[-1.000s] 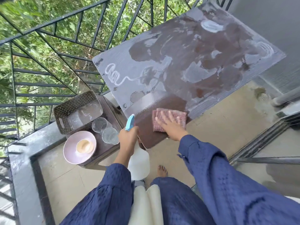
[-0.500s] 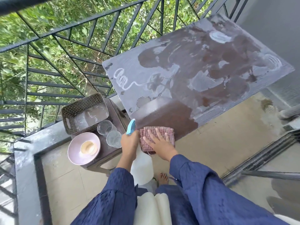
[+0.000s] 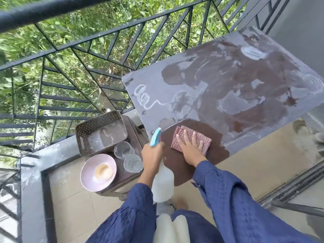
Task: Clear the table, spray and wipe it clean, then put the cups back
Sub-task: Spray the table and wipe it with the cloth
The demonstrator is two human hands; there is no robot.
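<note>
The dark table [image 3: 236, 95] is dusty grey with wet brown patches and a clean brown strip at its near corner. My right hand [image 3: 190, 146] lies flat, fingers spread, on a folded pink checked cloth [image 3: 203, 137] on that clean strip. My left hand [image 3: 151, 155] grips the neck of a white spray bottle [image 3: 162, 183] with a blue trigger, held just off the table's near left edge. Two clear glass cups [image 3: 122, 149] [image 3: 133, 163] stand on a small brown side table [image 3: 135, 127] to the left.
On the side table also sit a brown perforated basket [image 3: 98, 125] and a pink bowl [image 3: 87, 174] with a beige lid inside. A black metal railing [image 3: 84, 39] runs behind, a low ledge [image 3: 31, 172] at the left. Tiled floor lies below.
My right hand slid the cloth left along the near edge, then back right and slightly up the table. My left hand kept holding the bottle. The view shifted.
</note>
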